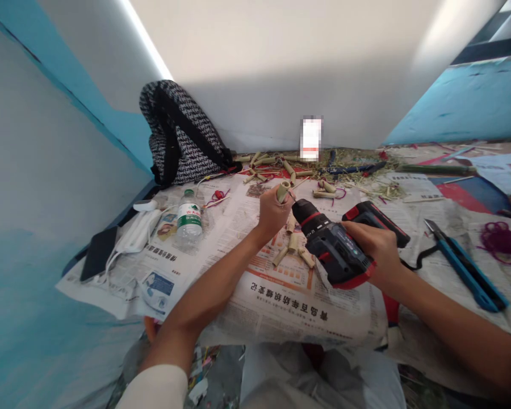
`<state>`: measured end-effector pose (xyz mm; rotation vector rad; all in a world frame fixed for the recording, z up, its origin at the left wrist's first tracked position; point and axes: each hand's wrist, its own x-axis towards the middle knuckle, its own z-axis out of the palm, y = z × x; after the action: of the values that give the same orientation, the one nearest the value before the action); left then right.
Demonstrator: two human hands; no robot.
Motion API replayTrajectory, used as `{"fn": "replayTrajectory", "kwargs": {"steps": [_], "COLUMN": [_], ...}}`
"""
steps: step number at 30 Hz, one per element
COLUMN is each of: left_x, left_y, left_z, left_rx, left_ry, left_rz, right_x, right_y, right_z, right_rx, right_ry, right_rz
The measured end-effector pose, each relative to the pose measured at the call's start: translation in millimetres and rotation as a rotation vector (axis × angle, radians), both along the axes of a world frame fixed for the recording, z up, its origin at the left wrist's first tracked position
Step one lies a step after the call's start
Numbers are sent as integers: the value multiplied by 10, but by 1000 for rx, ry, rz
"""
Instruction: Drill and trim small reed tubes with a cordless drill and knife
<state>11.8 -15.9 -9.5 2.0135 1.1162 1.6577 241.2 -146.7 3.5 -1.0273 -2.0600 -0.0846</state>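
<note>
My left hand (273, 212) is closed around a short hollow bamboo piece (283, 191), its open end facing up. In my right hand (377, 250) is a black and red cordless drill (338, 250), its fingers wrapped round the handle. The drill points up and to the left, and its bit reaches the side of the bamboo piece; whether it has gone in I cannot tell. Below my hands, several cut bamboo pieces (293, 243) lie on newspaper (281, 318).
A water bottle (189, 218), white power bank with cable (138, 233) and dark phone (99, 254) lie left. A patterned backpack (183, 133) leans on the wall behind. On the right are a blue utility knife (468, 270) and purple yarn (505, 241). More bamboo (266, 162) lies at the back.
</note>
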Motion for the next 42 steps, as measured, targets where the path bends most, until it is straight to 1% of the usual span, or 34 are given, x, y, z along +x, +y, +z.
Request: {"fn": "replayTrajectory", "kwargs": {"steps": [4,8,11,19,24,36,42], "left_x": [1,-1,-4,-3,3,3,15], "left_y": [2,3,5,2,-1,0,-11], "left_z": [-4,-16,-27,-17,-20,-18,-5], "left_rx": [13,8,-3,6,-23,-76,-85], "left_ry": [-6,-16,-14,10,25,22,-6], "left_rz": [-1,-16,-2,9,19,-2,-37], "right_x": [1,-5,-4,13,-4,-18,-17], "right_y": [3,1,-2,2,2,-5,-7], "right_z": [-5,2,7,5,23,27,47], "right_rx": [18,-4,-10,-6,10,-4,-16], "right_ry": [6,4,-1,33,14,5,25], "right_rz": [8,-4,-11,29,8,4,10]}}
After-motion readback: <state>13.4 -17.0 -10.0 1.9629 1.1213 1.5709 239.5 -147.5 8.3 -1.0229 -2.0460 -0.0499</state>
